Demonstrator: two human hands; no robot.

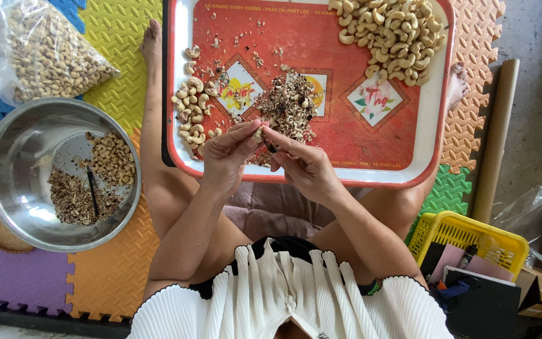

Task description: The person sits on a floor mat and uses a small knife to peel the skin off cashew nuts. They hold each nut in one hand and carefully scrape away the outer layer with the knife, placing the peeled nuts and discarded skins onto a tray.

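Red tray (409,135) — cashews (390,28), husks (290,107), both hands' grip perhaps pinching one nut (258,133).

One red tray (409,135) carried two heaps of cashews (393,34) (192,107) and one mound of husks (290,107). One steel bowl (7,163), one clear bag of nuts (39,53), one yellow basket (465,232) and two hands (227,157) (305,166) were there.

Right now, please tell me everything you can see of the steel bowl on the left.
The steel bowl is round, shiny and deep, standing upright on the foam mat beside the person's left knee. Inside lie pale cashews, a heap of brown skins and a thin dark tool. Much of its bottom is bare. Neither hand touches it.
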